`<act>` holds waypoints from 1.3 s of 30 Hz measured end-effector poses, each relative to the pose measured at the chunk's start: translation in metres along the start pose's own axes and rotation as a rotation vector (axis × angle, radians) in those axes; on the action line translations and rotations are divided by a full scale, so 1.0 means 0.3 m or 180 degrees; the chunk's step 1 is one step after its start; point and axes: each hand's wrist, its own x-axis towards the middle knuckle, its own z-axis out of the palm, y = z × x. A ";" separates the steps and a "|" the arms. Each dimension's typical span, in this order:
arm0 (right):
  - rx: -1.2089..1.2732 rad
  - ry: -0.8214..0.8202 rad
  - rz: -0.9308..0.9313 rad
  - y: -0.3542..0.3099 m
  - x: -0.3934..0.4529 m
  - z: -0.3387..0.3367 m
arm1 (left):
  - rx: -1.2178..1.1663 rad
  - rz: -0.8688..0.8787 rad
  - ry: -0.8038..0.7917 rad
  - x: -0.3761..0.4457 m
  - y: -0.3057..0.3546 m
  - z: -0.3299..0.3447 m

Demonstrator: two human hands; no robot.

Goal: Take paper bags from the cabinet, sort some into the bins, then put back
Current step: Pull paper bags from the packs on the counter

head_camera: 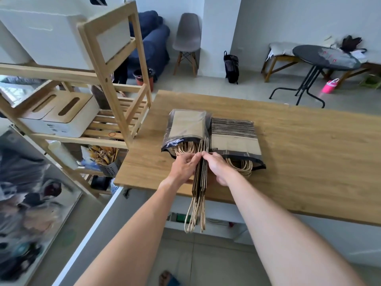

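Both forearms reach forward, left hand (184, 168) and right hand (218, 168) pinching an upright stack of paper bags (200, 178) at the desk (309, 153) edge, two wrapped packs behind.

Brown paper bags (199, 178) stand on edge between two plastic-wrapped packs (214, 133)

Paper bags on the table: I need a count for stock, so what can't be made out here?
Head view:
- Held stack: seen edge-on, bags too thin to count.
- Left pack: glare on its plastic wrap.
- Right pack: lower bags hidden underneath.
- Both hands' fingertips hide the stack's sides.
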 end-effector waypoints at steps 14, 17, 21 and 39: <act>-0.0085 0.0112 -0.0050 0.039 -0.011 0.012 | -0.0138 -0.0012 0.0019 -0.024 -0.018 -0.017; -0.0092 0.0102 -0.0070 0.037 0.000 0.008 | -0.0446 -0.0221 -0.0031 -0.030 -0.015 -0.021; -0.0062 0.0012 -0.0117 0.025 0.005 0.003 | -0.0370 -0.0163 0.0199 -0.034 -0.021 -0.033; -0.0059 0.0042 -0.0089 0.037 0.027 -0.015 | 0.1222 0.1386 0.0159 -0.019 -0.004 0.014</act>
